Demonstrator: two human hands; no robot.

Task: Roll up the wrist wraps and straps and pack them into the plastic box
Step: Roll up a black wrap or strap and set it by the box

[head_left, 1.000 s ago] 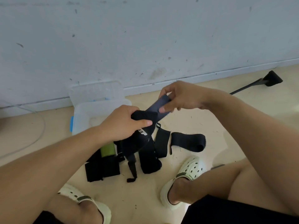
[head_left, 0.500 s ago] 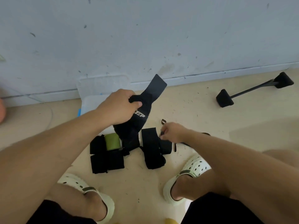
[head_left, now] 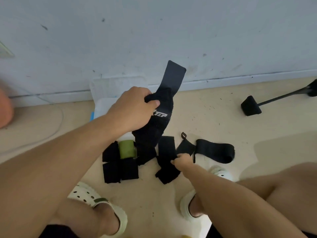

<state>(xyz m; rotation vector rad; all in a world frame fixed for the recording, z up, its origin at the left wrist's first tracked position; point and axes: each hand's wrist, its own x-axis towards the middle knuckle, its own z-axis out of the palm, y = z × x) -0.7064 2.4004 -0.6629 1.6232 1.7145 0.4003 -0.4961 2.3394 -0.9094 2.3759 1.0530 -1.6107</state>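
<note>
Left hand (head_left: pixel 132 109) is gripping the black wrist wrap (head_left: pixel 155 127) just in front of the plastic box (head_left: pixel 104 107); right hand (head_left: pixel 182 159) is pinching a strap (head_left: pixel 167 152) lying nearer than the box.

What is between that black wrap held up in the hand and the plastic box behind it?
Nothing visible. The left hand holds the black wrap just in front of the plastic box. Only the hand and forearm overlap the box in this view, hiding its opening.
</note>
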